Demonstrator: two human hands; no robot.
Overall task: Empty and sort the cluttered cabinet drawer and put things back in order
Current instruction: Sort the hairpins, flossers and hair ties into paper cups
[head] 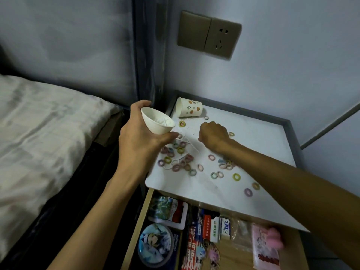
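Holding a small white bowl (155,126) just off the left edge of the cabinet top (259,145), the left hand (140,141) is gripping it, fingers curled around its underside and thumb on the near wall. The bowl is tilting toward the right, with white, thin looped pieces lying inside.

The right hand (213,136) is resting on the cabinet top, knuckles up and fingers clenched under the palm; whether they are pinching anything cannot be told. Thin white elastic loops (191,147) are lying just left of this hand.

Pastel hair ties (176,158) are lying scattered across the cabinet top, most of them clustered between the two hands, with a few strays well apart toward the front right edge. A flower-printed paper cup (189,109) is lying on its side at the back left corner, mouth facing left.

The drawer (134,227) below is standing pulled open, holding a round picture badge (155,245), a boxed card pack (168,210), a 4B eraser (225,228) and a pink packet (265,248). A bed (39,133) is lying to the left; a wall socket (222,37) is sitting above the cabinet.
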